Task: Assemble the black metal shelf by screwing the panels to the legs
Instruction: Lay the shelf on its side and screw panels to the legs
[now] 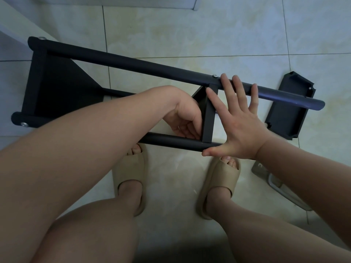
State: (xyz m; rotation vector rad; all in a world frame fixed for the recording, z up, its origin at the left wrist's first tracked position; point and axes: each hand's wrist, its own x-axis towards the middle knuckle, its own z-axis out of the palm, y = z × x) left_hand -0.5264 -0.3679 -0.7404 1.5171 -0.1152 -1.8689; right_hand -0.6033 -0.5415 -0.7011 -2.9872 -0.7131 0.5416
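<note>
The black metal shelf lies on its side on the tiled floor. Its far leg [133, 63] runs from upper left to right, and its near leg [171, 142] crosses in front of my feet. One panel [57, 88] is fixed at the left end. A middle panel [208, 118] stands between the legs. My left hand [185, 122] reaches in beside this panel with curled fingers on its edge near the near leg. My right hand [237, 120] is spread flat, fingers straight, touching the far leg and the panel's right side. A screw head [215, 75] sits on the far leg.
A loose black panel [290, 107] lies on the floor at the right, under the far leg's end. A metal tool or bracket [273, 183] lies near my right forearm. My feet in beige slippers [131, 179] stand just below the near leg. A wall base runs along the upper left.
</note>
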